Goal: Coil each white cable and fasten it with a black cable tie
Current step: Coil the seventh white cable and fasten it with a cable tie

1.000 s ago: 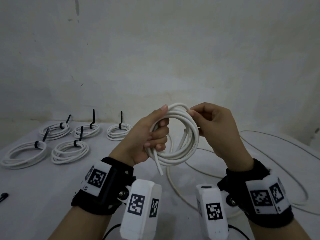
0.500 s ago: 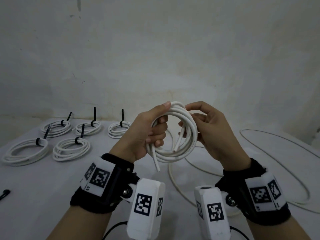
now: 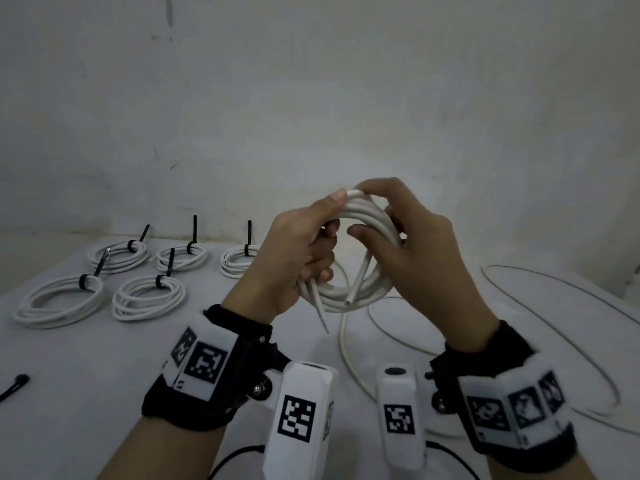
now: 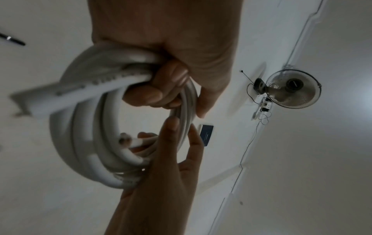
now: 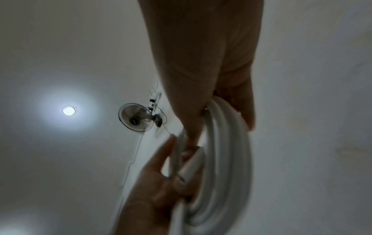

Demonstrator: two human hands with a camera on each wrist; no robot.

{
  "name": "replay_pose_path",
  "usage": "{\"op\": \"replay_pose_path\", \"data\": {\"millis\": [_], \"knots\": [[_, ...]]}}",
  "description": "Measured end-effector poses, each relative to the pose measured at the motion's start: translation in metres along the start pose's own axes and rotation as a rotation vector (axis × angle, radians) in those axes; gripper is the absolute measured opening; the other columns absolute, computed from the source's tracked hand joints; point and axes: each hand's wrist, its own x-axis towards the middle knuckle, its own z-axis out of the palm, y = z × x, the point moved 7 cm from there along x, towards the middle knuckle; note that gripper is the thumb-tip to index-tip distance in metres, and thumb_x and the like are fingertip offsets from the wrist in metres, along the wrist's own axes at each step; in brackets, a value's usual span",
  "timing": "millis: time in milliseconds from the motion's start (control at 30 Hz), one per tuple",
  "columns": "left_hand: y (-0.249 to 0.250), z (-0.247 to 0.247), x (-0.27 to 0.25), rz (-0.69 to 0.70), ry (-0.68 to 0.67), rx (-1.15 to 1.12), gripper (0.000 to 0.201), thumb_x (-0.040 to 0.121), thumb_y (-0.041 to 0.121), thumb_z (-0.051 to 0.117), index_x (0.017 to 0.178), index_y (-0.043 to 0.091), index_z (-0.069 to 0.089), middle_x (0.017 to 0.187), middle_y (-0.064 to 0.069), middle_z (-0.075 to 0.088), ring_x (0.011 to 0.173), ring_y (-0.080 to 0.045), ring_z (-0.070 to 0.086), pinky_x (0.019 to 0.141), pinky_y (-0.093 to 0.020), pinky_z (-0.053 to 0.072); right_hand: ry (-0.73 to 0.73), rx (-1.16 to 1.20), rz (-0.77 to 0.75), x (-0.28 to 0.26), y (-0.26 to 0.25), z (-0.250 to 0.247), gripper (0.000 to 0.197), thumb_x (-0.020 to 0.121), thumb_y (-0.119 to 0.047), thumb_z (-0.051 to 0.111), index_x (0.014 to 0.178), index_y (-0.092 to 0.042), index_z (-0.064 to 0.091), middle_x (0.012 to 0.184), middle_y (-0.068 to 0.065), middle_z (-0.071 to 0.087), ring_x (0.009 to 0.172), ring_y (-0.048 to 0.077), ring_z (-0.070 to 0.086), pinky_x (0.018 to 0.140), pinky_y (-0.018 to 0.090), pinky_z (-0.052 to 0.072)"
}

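Note:
I hold a coiled white cable (image 3: pixel 360 294) upright in the air in front of me. My left hand (image 3: pixel 329 233) grips its left side, thumb on top and fingers curled through the loop. My right hand (image 3: pixel 391 220) wraps over the top and right side, thumb inside the loop. Two free cable ends (image 3: pixel 320 317) hang down at the bottom. In the left wrist view the coil (image 4: pixel 80 135) sits in the left hand (image 4: pixel 161 82), with the right hand (image 4: pixel 171 159) reaching in. The right wrist view shows the right hand (image 5: pixel 201 79) on the blurred coil (image 5: pixel 225 159).
Several coils (image 3: pixel 149 296) fastened with black ties lie on the white table (image 3: pixel 86 375) at the left. A loose white cable (image 3: pixel 519 306) sprawls at the right, under my hands. One black cable tie (image 3: pixel 14 386) lies at the left edge.
My right hand has slid from a pinch at the coil's top right to a wrap over its top and right side, thumb now inside the loop. The left hand keeps its grip.

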Motion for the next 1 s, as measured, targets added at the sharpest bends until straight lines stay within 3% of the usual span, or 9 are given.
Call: {"op": "replay_pose_path", "data": {"millis": [133, 233, 333, 433, 500, 567, 667, 833, 1000], "knots": [[-0.004, -0.009, 0.003, 0.022, 0.044, 0.085, 0.044, 0.083, 0.048, 0.055, 0.068, 0.007, 0.053, 0.037, 0.005, 0.024, 0.032, -0.009, 0.023, 0.043, -0.021, 0.033, 0.089, -0.058, -0.061, -0.001, 0.015, 0.008, 0.018, 0.09, -0.016, 0.06, 0.108, -0.015, 0.062, 0.061, -0.013, 0.05, 0.059, 0.006, 0.053, 0.053, 0.01, 0.037], [-0.005, -0.01, 0.004, 0.056, 0.038, 0.143, 0.051, 0.076, 0.053, 0.054, 0.074, 0.003, 0.06, 0.04, 0.004, 0.027, 0.034, -0.011, 0.028, 0.047, -0.023, 0.037, 0.112, -0.088, -0.064, -0.002, 0.022, 0.011, 0.016, 0.091, -0.022, 0.058, 0.1, -0.011, 0.066, 0.061, -0.007, 0.054, 0.058, 0.012, 0.051, 0.052, 0.017, 0.039], [0.0, -0.017, 0.004, 0.149, 0.035, 0.273, 0.044, 0.072, 0.043, 0.063, 0.086, 0.001, 0.065, 0.045, 0.0, 0.043, 0.039, -0.012, 0.042, 0.049, -0.024, 0.043, 0.13, -0.132, -0.08, -0.003, 0.024, 0.011, 0.021, 0.093, -0.027, 0.056, 0.091, -0.009, 0.066, 0.059, -0.002, 0.056, 0.054, 0.015, 0.05, 0.051, 0.021, 0.038], [0.008, -0.033, 0.003, 0.237, 0.016, 0.399, 0.052, 0.069, 0.015, 0.082, 0.114, 0.018, 0.056, 0.084, -0.007, 0.07, 0.061, -0.019, 0.067, 0.061, -0.031, 0.055, 0.113, -0.109, -0.022, -0.002, 0.029, 0.01, 0.023, 0.092, -0.029, 0.055, 0.086, -0.01, 0.066, 0.061, 0.002, 0.06, 0.053, 0.015, 0.055, 0.055, 0.029, 0.043], [0.017, -0.035, -0.001, 0.348, -0.006, 0.516, 0.055, 0.073, 0.005, 0.078, 0.117, 0.029, 0.055, 0.108, -0.002, 0.065, 0.073, -0.023, 0.071, 0.066, -0.032, 0.058, 0.075, -0.067, 0.031, -0.001, 0.031, 0.013, 0.017, 0.092, -0.024, 0.058, 0.089, -0.011, 0.068, 0.068, 0.002, 0.064, 0.059, 0.014, 0.061, 0.061, 0.033, 0.048], [0.024, -0.03, -0.005, 0.478, -0.001, 0.592, 0.045, 0.081, -0.002, 0.069, 0.116, 0.026, 0.061, 0.108, 0.002, 0.065, 0.075, -0.017, 0.071, 0.064, -0.023, 0.056, 0.056, 0.06, 0.069, -0.001, 0.031, 0.015, 0.013, 0.091, -0.018, 0.063, 0.102, -0.015, 0.068, 0.078, 0.0, 0.067, 0.062, 0.011, 0.064, 0.065, 0.032, 0.053], [0.026, -0.025, -0.007, 0.564, 0.013, 0.599, 0.035, 0.088, 0.001, 0.062, 0.118, 0.019, 0.063, 0.103, 0.003, 0.069, 0.071, -0.011, 0.071, 0.061, -0.017, 0.053, 0.086, 0.169, 0.039, -0.002, 0.03, 0.012, 0.033, 0.089, -0.018, 0.065, 0.122, -0.023, 0.062, 0.091, -0.01, 0.067, 0.069, 0.003, 0.063, 0.065, 0.016, 0.05], [0.026, -0.025, -0.008, 0.591, 0.006, 0.656, 0.033, 0.09, 0.002, 0.06, 0.118, 0.019, 0.063, 0.096, 0.008, 0.071, 0.067, -0.009, 0.071, 0.059, -0.017, 0.053, 0.125, 0.111, -0.026, -0.003, 0.03, 0.012, 0.027, 0.09, -0.022, 0.062, 0.115, -0.012, 0.068, 0.083, -0.022, 0.061, 0.065, -0.006, 0.058, 0.063, 0.007, 0.041], [0.023, -0.028, -0.005, 0.566, 0.023, 0.552, 0.032, 0.089, 0.003, 0.06, 0.118, 0.018, 0.064, 0.093, 0.007, 0.073, 0.064, -0.016, 0.071, 0.06, -0.022, 0.055, 0.139, 0.213, 0.005, -0.004, 0.027, 0.011, 0.018, 0.092, -0.02, 0.06, 0.108, -0.019, 0.068, 0.07, -0.025, 0.062, 0.059, 0.004, 0.063, 0.057, 0.018, 0.05]]}}
